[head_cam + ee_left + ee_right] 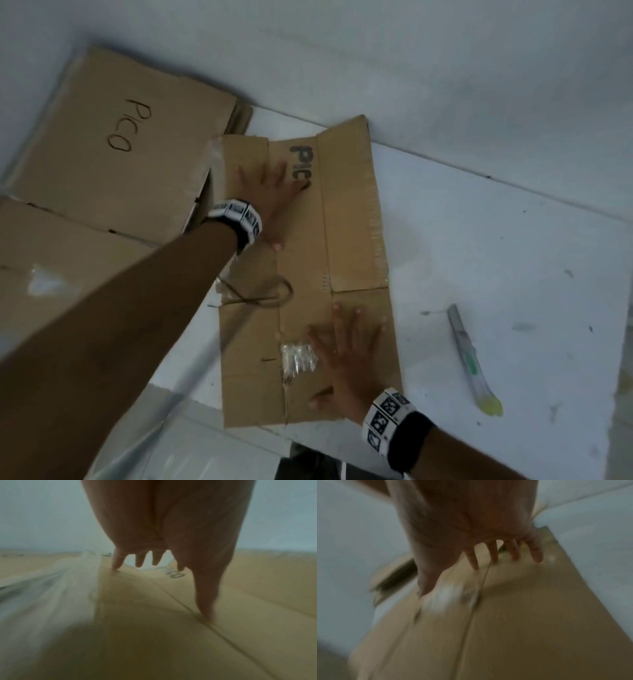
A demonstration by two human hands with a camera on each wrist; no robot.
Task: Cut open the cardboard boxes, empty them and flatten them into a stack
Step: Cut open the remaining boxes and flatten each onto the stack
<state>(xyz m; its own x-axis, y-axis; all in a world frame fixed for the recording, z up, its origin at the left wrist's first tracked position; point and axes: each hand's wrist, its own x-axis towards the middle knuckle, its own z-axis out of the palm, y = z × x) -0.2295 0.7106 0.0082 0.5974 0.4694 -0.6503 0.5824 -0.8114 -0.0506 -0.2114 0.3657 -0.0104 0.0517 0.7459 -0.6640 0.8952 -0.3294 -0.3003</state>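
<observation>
A flattened brown cardboard box (352, 219) with "PICO" printed on it lies on the white floor (496, 240). My left hand (270, 192) presses flat on its far half, fingers spread beside the lettering. My right hand (346, 356) presses flat on its near half, fingers spread, next to a patch of clear tape (297, 358). In the left wrist view the left hand's fingertips (205, 609) touch the cardboard (154, 635). In the right wrist view the right hand's fingers (537, 555) spread over the blurred cardboard (513, 628).
A stack of flattened boxes (113, 137) marked "PICO" lies to the left against the wall. A box cutter (471, 359) with a yellow-green end lies on the floor to the right. A clear plastic sheet (144, 442) lies at the lower left.
</observation>
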